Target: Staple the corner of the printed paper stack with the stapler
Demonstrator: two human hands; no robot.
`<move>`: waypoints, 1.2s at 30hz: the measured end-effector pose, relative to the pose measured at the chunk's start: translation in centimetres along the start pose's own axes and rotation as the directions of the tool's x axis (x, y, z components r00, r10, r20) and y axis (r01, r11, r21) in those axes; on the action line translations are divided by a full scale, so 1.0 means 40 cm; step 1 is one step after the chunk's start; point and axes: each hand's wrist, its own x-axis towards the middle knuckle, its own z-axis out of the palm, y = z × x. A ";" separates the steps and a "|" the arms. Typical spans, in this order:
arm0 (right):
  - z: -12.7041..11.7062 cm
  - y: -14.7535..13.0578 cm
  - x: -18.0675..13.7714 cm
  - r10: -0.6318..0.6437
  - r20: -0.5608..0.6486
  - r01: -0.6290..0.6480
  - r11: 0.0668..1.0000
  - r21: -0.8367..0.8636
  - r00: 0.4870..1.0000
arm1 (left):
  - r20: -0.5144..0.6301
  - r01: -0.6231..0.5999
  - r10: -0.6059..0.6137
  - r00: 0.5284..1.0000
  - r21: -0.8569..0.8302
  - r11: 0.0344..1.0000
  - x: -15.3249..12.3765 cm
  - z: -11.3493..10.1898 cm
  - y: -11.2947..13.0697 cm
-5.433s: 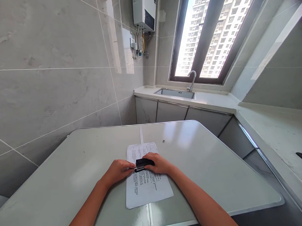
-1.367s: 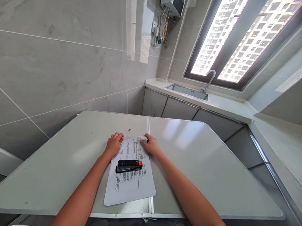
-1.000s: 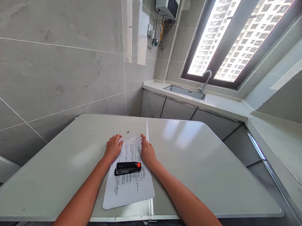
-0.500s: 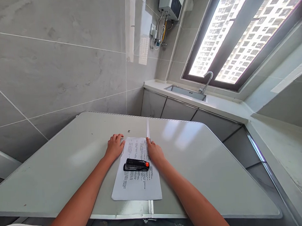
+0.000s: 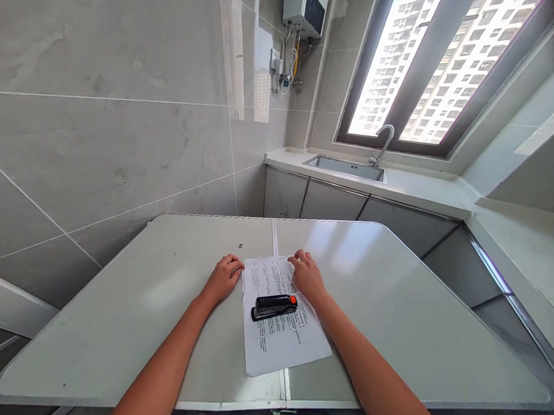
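A printed sheet of paper (image 5: 282,336) lies on the pale table (image 5: 125,312) in front of me. A black stapler (image 5: 273,306) with an orange end rests across the sheet's middle. My left hand (image 5: 222,278) lies at the sheet's upper left corner, fingers curled down on the edge. My right hand (image 5: 306,275) presses on the upper right corner, fingers bent on the paper. Neither hand touches the stapler.
A tiny dark speck (image 5: 241,245) sits on the table beyond my left hand. A counter with a steel sink (image 5: 344,166) and tap (image 5: 384,143) runs under the window. A water heater (image 5: 302,7) hangs on the tiled wall.
Earlier both hands held the stapler on the sheet; since then it lies free on the paper. The hands moved to the sheet's top corners, and the sheet has turned slightly on the table.
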 end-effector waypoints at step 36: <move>-0.122 0.141 -0.026 -0.153 -0.020 0.146 0.887 0.438 0.988 | 0.293 -0.308 0.287 0.912 0.027 0.951 -0.013 0.086 0.217</move>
